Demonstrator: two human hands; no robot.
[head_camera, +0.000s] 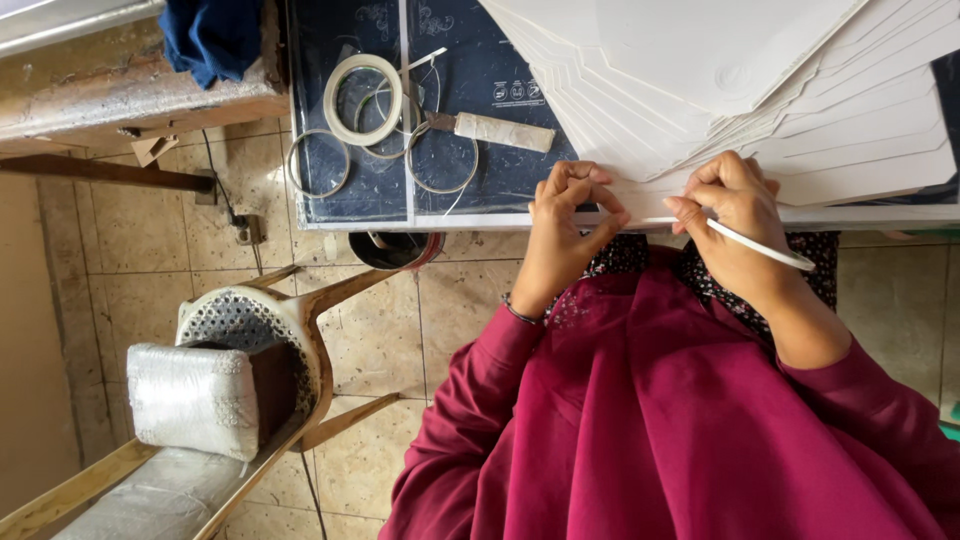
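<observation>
Taking the dark blue cutting mat (480, 80) on the table as the landmark: off its left edge, down on the tiled floor, stands a wooden chair (290, 330) with a plastic-wrapped cushion (190, 400). On the mat's left part lie a roll of white tape (362, 98) and two thin wire rings (318, 163), with a knife with a wrapped handle (490, 130) just right of them. At the mat's near edge the left hand (565, 235) is curled, its fingertips pinched on the edge of a stack of white card sheets (760, 90) that fans over the mat's right half. Further right along that same near edge, the right hand (735, 215) presses the sheet edge while gripping a slim white stick-like tool (765, 248), which slants away to the right over the magenta sleeve (870, 400).
</observation>
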